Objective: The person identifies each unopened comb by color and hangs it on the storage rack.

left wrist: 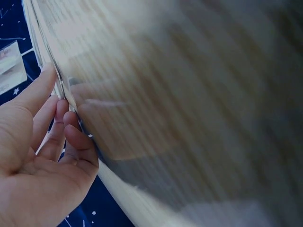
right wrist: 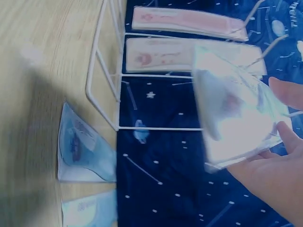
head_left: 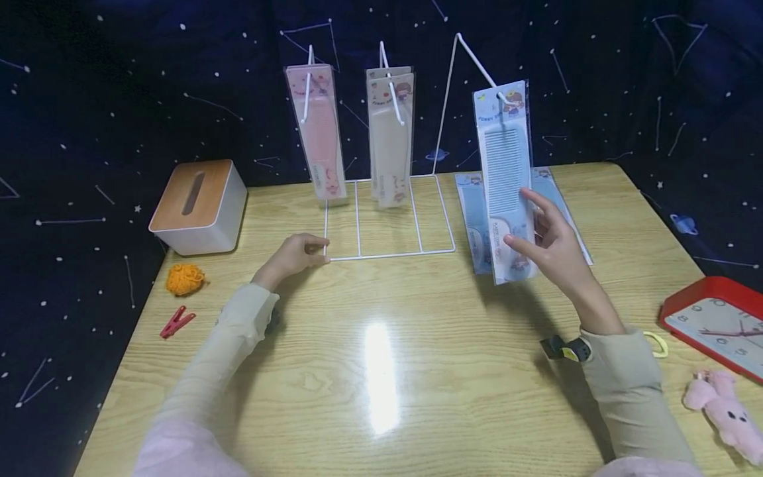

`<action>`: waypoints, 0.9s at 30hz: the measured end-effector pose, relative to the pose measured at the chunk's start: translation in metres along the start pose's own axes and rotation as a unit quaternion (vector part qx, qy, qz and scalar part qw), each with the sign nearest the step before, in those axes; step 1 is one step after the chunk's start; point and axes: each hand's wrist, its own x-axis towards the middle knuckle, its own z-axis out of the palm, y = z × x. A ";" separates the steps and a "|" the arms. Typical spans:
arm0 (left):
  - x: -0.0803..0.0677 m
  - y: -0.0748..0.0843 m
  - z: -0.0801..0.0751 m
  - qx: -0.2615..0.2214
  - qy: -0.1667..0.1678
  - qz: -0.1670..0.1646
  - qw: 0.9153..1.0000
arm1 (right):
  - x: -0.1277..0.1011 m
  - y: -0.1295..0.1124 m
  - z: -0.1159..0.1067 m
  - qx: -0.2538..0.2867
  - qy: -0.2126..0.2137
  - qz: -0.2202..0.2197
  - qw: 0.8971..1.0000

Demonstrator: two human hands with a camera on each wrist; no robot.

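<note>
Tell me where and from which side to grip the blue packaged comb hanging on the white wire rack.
Pinch the blue packaged comb at its lower end from the right edge, thumb front, fingers behind. It hangs flat and upright on the white wire rack, bottom free.

light: bright, from overhead | glare: white streak on the near middle of the surface | shadows: soft, under both arms | head view: sharp, edges bowed by the wide lens | left wrist view: surface heavily motion-blurred | right wrist view: blurred, the held blue comb packet washed out by glare
</note>
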 end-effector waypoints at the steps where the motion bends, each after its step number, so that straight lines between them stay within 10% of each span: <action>1: 0.000 0.000 0.000 0.002 0.001 0.001 1.000 | 0.008 0.003 0.002 0.002 -0.006 0.006 1.000; 15: 0.002 -0.004 0.000 -0.015 0.010 0.017 1.000 | 0.110 0.033 0.020 -0.033 -0.041 0.094 0.994; 27: 0.002 -0.003 0.000 -0.004 0.008 0.011 1.000 | 0.129 0.049 0.024 -0.007 -0.067 0.113 0.991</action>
